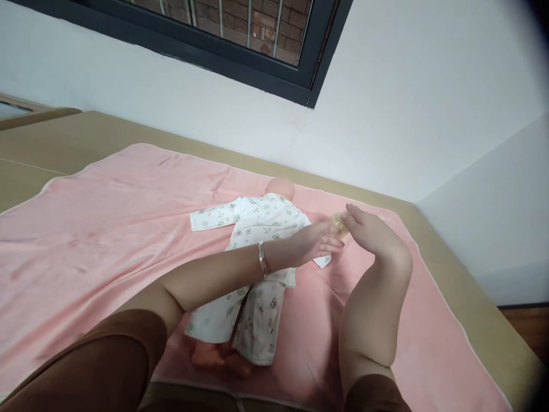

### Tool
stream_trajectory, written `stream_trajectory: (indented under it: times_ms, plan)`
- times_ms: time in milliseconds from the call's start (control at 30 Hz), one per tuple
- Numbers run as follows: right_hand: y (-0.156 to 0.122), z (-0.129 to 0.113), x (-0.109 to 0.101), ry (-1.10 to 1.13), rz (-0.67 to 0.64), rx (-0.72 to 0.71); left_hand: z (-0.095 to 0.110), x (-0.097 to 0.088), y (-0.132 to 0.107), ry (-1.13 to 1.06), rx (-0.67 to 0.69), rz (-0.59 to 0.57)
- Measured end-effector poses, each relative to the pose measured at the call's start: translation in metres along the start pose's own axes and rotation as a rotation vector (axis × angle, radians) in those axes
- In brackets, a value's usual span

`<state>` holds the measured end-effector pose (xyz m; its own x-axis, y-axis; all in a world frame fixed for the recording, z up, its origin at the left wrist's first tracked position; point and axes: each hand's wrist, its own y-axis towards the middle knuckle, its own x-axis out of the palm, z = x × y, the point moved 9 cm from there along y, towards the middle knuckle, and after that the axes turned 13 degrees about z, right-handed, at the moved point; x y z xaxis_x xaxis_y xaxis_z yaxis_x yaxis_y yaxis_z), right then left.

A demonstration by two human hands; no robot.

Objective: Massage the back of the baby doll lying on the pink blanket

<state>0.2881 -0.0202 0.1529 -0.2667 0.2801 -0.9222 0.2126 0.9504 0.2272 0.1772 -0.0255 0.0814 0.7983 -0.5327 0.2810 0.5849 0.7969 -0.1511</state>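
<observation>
Noted a dark-framed window (240, 60) in the white wall (386, 114); metal bars (249, 23) showed through it, brickwork (295, 20) behind them. Wooden table (86, 134) ran along the wall below.

A tan counter (81, 137) shows from ten o'clock round to four, past the pale-edged pink cloth (150, 183) spread over it; a doll (257, 220) in printed clothes lies on the cloth.

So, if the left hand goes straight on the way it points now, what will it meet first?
Probably the small yellowish object right by the left hand, perhaps touching it, then the right hand beyond; depth is unclear here.
</observation>
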Motion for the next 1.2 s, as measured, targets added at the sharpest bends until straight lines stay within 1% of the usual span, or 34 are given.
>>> stream_trajectory:
  times_ms: [67,133,200,300,433,500,567,633,667,733,767,800,867,933,967,1033,1100,1167,1200]
  plan:
    - [0.003,0.004,0.0,-0.001,0.009,0.047,-0.004,0.013,0.021,-0.289,-0.168,-0.034]
    - [0.005,0.008,-0.003,-0.008,0.061,0.07,-0.005,0.017,0.038,-0.463,-0.244,-0.002]
    - [0.007,0.007,-0.005,-0.038,0.093,0.05,-0.005,0.018,0.047,-0.553,-0.285,0.026]
    - [0.008,-0.001,-0.006,-0.127,0.096,0.001,-0.005,0.017,0.047,-0.609,-0.315,0.032]
    - [0.009,-0.011,-0.001,-0.239,0.061,0.023,-0.007,0.005,0.029,-0.614,-0.319,0.024]
    - [0.007,-0.016,0.002,-0.231,0.071,0.036,-0.011,-0.006,0.014,-0.612,-0.338,0.042]
    - [0.004,-0.026,0.007,-0.195,0.087,-0.003,-0.014,-0.016,-0.002,-0.628,-0.368,0.059]
    - [-0.004,-0.045,0.013,-0.144,0.093,-0.103,-0.009,-0.023,-0.017,-0.652,-0.36,0.054]
    - [-0.01,-0.058,0.016,-0.105,0.081,-0.177,-0.003,-0.026,-0.025,-0.659,-0.336,0.045]
    - [-0.025,-0.089,0.024,0.003,0.044,-0.352,0.016,-0.032,-0.04,-0.667,-0.252,0.009]
    - [-0.033,-0.105,0.025,0.06,0.054,-0.435,0.028,-0.034,-0.048,-0.672,-0.202,-0.023]
    - [-0.04,-0.119,0.024,0.11,0.095,-0.503,0.04,-0.035,-0.057,-0.677,-0.157,-0.067]
    - [-0.052,-0.141,0.018,0.176,0.24,-0.598,0.061,-0.038,-0.074,-0.678,-0.09,-0.144]
    - [-0.065,-0.158,0.015,0.213,0.374,-0.666,0.075,-0.044,-0.087,-0.671,-0.049,-0.173]
    - [-0.073,-0.165,0.016,0.226,0.405,-0.702,0.079,-0.047,-0.091,-0.667,-0.032,-0.171]
    - [-0.088,-0.177,0.021,0.247,0.421,-0.765,0.084,-0.054,-0.095,-0.664,-0.002,-0.149]
    - [-0.102,-0.188,0.024,0.261,0.412,-0.805,0.082,-0.059,-0.094,-0.657,0.009,-0.107]
    - [-0.114,-0.198,0.026,0.279,0.397,-0.839,0.073,-0.062,-0.092,-0.609,-0.012,-0.043]
    - [-0.118,-0.202,0.025,0.295,0.388,-0.856,0.067,-0.064,-0.092,-0.547,-0.011,0.013]
